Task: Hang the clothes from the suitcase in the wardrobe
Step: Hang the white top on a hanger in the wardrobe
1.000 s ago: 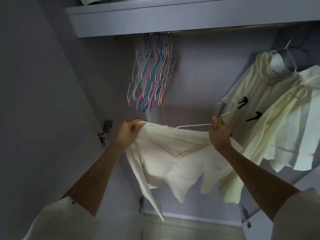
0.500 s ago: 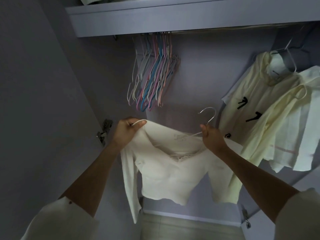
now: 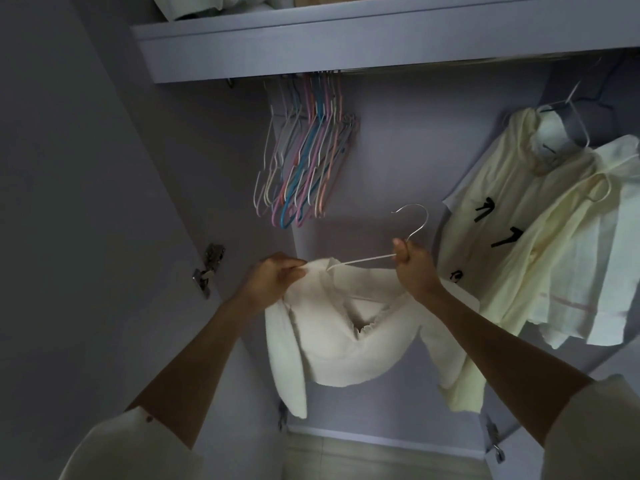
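home bedroom wardrobe | rail of coloured hangers [image 3: 304, 161] | hung cream shirts [image 3: 540, 237] | shelf [image 3: 346, 46] above

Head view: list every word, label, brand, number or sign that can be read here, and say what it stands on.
No text here can be read.
Hanging pale yellow shirt: black marks, bow-like shapes, not letters.
White top held on the white wire hanger: no print or label shows.
Bundle of coloured hangers: nothing written.
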